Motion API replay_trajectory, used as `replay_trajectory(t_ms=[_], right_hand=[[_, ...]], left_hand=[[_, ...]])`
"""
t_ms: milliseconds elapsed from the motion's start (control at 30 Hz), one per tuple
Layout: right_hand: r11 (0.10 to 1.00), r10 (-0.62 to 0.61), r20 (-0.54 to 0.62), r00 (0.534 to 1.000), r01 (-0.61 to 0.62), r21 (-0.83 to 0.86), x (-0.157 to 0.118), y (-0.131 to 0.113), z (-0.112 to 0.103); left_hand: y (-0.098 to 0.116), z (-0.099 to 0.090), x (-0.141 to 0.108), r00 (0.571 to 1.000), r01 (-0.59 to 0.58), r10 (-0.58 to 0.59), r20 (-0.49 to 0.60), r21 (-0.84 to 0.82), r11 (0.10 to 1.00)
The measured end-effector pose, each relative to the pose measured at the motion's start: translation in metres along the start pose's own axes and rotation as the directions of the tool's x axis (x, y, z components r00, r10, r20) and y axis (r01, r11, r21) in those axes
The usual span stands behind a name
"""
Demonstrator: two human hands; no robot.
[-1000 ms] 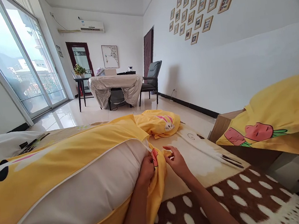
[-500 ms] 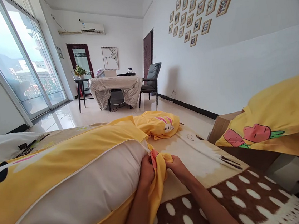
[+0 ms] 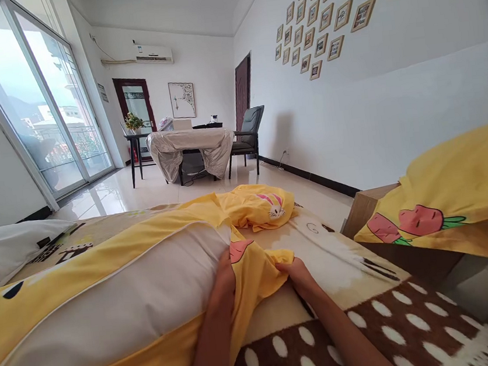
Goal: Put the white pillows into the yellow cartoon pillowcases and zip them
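Observation:
A white pillow point(image 3: 150, 287) lies across the bed, partly inside a yellow pillowcase point(image 3: 277, 279) with rabbit and carrot prints. The case's long opening leaves much of the white pillow showing. My left hand point(image 3: 223, 282) is at the pillow's right end, tucked against the white surface beside the case's edge; its fingers are hidden by the pillow and cloth. Pinched in my right hand point(image 3: 299, 277) is the free corner of the pillowcase, held out to the right with the cloth stretched between both hands.
Another yellow rabbit-print cloth point(image 3: 259, 205) lies just beyond. The patterned blanket point(image 3: 334, 243) covers the bed. At right, yellow carrot-print fabric point(image 3: 459, 182) drapes over a cardboard box point(image 3: 364, 207). White bedding point(image 3: 9, 248) lies at left. Farther back stand a covered table point(image 3: 195, 138) and a chair point(image 3: 250, 135).
My right hand has moved right, drawing the pillowcase corner out and spreading the bunched cloth. My left hand has shifted left, deeper along the pillow's end. The view has tilted slightly up.

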State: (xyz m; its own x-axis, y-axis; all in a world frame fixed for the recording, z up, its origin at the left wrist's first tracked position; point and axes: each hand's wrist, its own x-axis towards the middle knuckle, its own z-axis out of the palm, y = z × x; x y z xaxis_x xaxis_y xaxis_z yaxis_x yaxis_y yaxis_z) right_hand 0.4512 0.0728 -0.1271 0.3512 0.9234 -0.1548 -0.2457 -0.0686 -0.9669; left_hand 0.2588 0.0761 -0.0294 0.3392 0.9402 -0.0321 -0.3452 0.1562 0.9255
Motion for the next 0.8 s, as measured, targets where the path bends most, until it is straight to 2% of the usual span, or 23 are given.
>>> replay_trajectory(t_ms=[100,167,200,233,300,367,400,467,533,567,633,700,800], right_hand=[[1.0,-0.007,0.06,0.998,0.007,-0.011,-0.002,-0.002,0.001],[0.999,-0.002,0.06,0.998,0.004,-0.036,-0.003,-0.003,0.003],[0.999,0.0,0.049,0.999,0.002,-0.05,-0.003,-0.002,0.003],[0.998,0.0,0.032,0.999,0.002,-0.061,-0.003,-0.002,0.004],[0.997,-0.014,-0.013,1.0,0.013,-0.07,-0.002,-0.001,0.005],[0.997,-0.044,-0.065,0.997,0.04,-0.061,-0.002,-0.002,0.007],[0.997,-0.062,-0.089,0.994,0.058,-0.05,-0.001,-0.003,0.009],[0.996,-0.084,-0.119,0.989,0.083,-0.012,-0.002,-0.006,0.012],[0.996,-0.071,-0.114,0.991,0.077,0.043,-0.005,-0.01,0.016],[0.995,-0.052,-0.096,0.994,0.059,0.074,-0.007,-0.012,0.018],[0.991,-0.011,-0.043,0.999,0.016,0.136,-0.012,-0.017,0.021],[0.981,0.016,0.013,1.0,-0.018,0.192,-0.02,-0.025,0.026],[0.962,0.046,0.104,0.994,-0.072,0.263,-0.039,-0.044,0.036]], left_hand=[[0.025,-0.011,-0.013,0.998,-0.047,0.049,-0.034,0.06,0.997],[0.04,-0.015,-0.027,0.988,-0.131,0.149,-0.042,0.289,0.948],[0.047,-0.016,-0.035,0.979,-0.172,0.202,-0.018,0.455,0.874],[0.053,-0.016,-0.044,0.971,-0.195,0.238,0.014,0.622,0.758],[0.064,-0.013,-0.064,0.96,-0.17,0.276,0.038,0.864,0.474],[0.072,-0.009,-0.083,0.939,-0.09,0.343,-0.004,0.961,0.26],[0.076,-0.008,-0.092,0.918,-0.065,0.397,-0.019,0.978,0.196],[0.082,-0.009,-0.108,0.836,-0.104,0.548,0.019,0.987,0.125],[0.087,-0.011,-0.12,0.716,-0.19,0.693,0.08,0.978,0.084],[0.089,-0.012,-0.123,0.662,-0.225,0.744,0.097,0.972,0.074],[0.091,-0.012,-0.124,0.574,-0.232,0.817,0.064,0.969,0.087],[0.091,-0.012,-0.116,0.497,-0.208,0.868,0.024,0.974,0.092],[0.088,-0.014,-0.098,0.417,-0.179,0.904,0.096,0.984,-0.022]])
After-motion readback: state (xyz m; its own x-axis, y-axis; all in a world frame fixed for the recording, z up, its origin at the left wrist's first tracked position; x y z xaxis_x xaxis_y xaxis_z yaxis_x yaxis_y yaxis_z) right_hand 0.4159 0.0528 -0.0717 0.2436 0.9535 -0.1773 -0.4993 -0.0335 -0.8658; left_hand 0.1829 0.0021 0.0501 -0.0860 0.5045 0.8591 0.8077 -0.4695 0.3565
